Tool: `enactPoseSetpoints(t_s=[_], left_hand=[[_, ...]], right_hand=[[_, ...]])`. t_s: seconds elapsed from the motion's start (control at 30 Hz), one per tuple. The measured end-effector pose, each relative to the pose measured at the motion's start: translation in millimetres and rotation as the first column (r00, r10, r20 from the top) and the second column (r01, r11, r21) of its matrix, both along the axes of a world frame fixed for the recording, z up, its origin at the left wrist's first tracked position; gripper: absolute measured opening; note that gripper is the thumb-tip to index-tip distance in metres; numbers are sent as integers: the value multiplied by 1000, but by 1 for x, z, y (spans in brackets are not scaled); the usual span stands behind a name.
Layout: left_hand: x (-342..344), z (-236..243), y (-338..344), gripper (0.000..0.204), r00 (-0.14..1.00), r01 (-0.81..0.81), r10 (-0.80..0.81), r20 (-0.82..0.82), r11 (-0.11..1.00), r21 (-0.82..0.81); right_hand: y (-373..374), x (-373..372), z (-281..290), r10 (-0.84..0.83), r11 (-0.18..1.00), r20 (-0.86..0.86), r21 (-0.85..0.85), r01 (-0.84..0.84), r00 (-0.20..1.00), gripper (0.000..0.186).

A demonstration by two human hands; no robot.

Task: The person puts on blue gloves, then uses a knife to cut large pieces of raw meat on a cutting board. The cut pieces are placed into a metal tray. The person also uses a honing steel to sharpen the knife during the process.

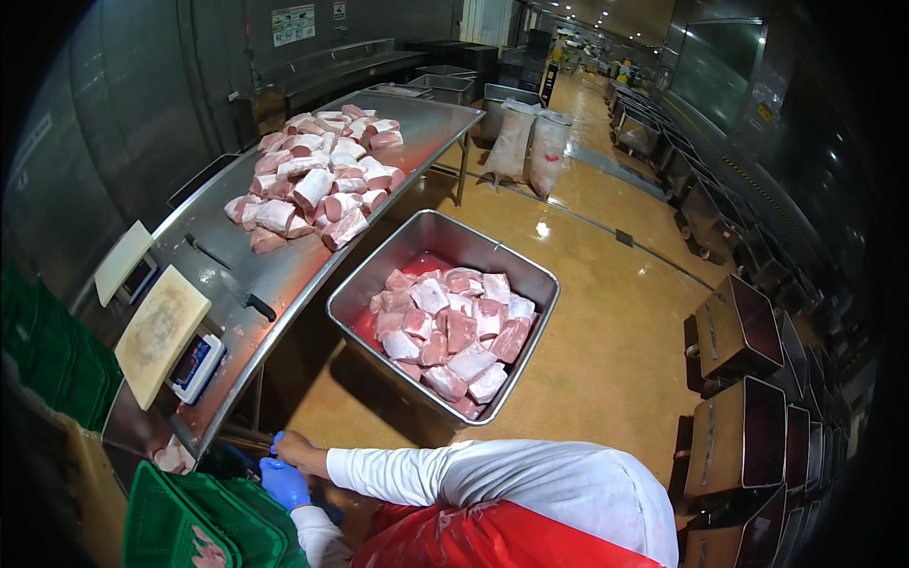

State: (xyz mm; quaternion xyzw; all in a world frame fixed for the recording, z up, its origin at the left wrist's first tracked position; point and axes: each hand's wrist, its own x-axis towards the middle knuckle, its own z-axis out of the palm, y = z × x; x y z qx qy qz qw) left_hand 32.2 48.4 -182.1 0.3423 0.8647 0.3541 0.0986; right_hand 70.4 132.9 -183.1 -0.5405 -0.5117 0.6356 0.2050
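Lying near the edge of the table [289, 273], the nearer knife [256, 304] is risking a fall if bumped; left hand [284, 485] and right hand [301, 453] are hanging close together, grip impossible to tell.

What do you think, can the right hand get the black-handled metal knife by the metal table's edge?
Probably yes, with a stretch: nothing seems to stand between the right hand and the knife on the table. But that hand looks busy beside the blue-gloved left hand.

No print was legible: poster [294, 25] and small sign [339, 10] hung beyond worktop [431, 118], yellow label [764, 112] well right of it.
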Motion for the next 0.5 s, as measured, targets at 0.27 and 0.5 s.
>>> enactPoseSetpoints(t_s=[0.27,0.5], left_hand=[[30,81,12,32,995,-104,104,-4,992,70],[51,112,16,36,999,-54,53,13,957,284]], right_hand=[[18,1,9,160,973,-189,-137,-188,969,22],[18,4,34,119,866,-666,-294,-405,737,20]])
